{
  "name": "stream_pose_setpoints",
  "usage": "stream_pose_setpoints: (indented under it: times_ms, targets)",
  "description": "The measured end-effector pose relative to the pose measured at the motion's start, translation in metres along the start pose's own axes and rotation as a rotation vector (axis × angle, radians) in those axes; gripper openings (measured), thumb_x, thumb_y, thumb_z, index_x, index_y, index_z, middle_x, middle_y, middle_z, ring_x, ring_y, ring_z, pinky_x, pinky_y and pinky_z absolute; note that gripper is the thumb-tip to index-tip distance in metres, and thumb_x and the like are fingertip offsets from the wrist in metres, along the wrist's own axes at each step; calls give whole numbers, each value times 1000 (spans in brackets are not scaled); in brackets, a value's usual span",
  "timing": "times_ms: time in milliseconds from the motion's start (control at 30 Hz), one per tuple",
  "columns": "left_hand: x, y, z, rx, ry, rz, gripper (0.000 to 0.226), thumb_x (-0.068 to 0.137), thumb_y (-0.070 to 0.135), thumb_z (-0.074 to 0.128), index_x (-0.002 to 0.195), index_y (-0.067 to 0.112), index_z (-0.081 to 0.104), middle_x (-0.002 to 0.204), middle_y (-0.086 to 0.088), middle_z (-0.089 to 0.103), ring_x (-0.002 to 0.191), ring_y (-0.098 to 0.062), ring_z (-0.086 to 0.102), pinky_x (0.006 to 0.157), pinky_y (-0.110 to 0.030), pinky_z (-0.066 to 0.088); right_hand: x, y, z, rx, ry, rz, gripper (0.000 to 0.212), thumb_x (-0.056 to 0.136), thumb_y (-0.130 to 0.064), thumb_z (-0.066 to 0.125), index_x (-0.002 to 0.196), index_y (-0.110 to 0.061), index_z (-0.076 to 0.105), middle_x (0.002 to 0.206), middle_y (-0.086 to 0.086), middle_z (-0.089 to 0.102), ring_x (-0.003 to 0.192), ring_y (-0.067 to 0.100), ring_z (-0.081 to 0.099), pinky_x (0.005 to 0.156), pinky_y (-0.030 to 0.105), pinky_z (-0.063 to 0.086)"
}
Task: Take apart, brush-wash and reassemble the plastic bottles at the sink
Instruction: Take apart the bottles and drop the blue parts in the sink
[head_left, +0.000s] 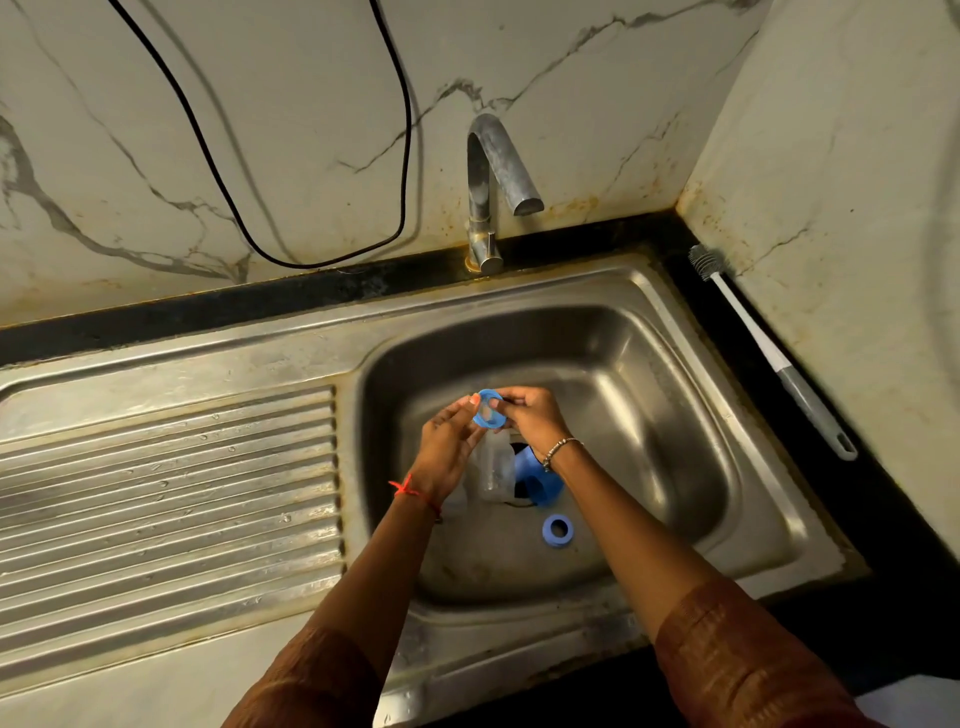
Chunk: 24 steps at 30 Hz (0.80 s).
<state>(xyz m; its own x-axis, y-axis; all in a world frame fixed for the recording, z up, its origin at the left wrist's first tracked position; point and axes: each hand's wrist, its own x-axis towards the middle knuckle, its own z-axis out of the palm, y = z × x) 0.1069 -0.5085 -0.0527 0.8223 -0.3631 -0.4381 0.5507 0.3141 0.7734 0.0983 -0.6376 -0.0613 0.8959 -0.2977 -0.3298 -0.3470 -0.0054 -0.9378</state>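
Observation:
Over the steel sink basin (649, 415) both hands hold a blue screw ring (489, 409). My left hand (451, 447) pinches its left side and my right hand (530, 418) grips its right side. Something clear seems to sit inside the ring. Below the hands a clear plastic bottle (496, 467) lies on the basin floor. Beside it lies a blue cap (540, 480), partly hidden by my right wrist. A second blue ring (557, 530) rests flat on the basin floor nearer to me.
A bottle brush (769, 348) with a white and grey handle lies on the dark counter to the right of the sink. The tap (493, 176) stands behind the basin, with no water running. A ribbed drainboard (166, 493) lies to the left. A black cable (311, 262) hangs on the wall.

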Motion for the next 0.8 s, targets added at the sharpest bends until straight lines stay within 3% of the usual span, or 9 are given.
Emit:
stream_pose_setpoints:
  times_ms: [100,167,267,400,533,700,800]
  targets:
    - [1,0,3,-67,53,-70,32,95,20,53,118,-3,58,107,-12,66,96,-17,65,88,-23,52,0,-1,1,18,24,4,23,84,2,63,106,3,65,97,14,67,88,21,65,73,22,56]
    - [3,-2,3,-87,68,-142,30,92,26,59,110,4,65,103,-10,69,93,-15,67,89,-26,52,-1,0,1,78,29,24,18,83,5,62,100,0,67,95,12,67,88,23,65,76,27,57]
    - [3,-5,0,-59,14,-173,31,93,24,56,115,2,62,106,-14,68,95,-19,66,86,-30,55,-3,2,-2,159,-7,46,20,84,9,57,89,-7,68,94,11,68,91,27,65,79,32,57]
    - [3,-8,1,-13,9,-100,28,92,3,54,120,1,57,106,-12,67,95,-20,66,80,-29,57,-5,-5,-11,118,-7,77,22,85,10,49,95,7,68,96,20,67,80,24,64,73,26,54]
    - [3,-10,1,281,44,67,31,85,-8,59,115,-1,61,89,-5,68,77,-9,69,65,-19,55,-6,-15,-21,-3,-105,-55,17,83,2,61,98,5,68,90,13,68,77,11,64,71,19,52]
    - [9,-10,1,469,37,206,46,71,-12,72,107,15,61,99,-3,66,94,-19,65,83,-30,56,-5,-17,-19,-208,-232,-99,25,74,7,71,98,4,68,86,14,68,70,15,67,64,25,57]
    - [5,-10,2,365,47,181,42,75,-12,69,108,11,59,94,1,67,88,-13,66,75,-22,55,-7,-21,-20,-146,-152,-117,20,75,11,68,95,9,67,83,13,67,64,6,66,57,15,52]
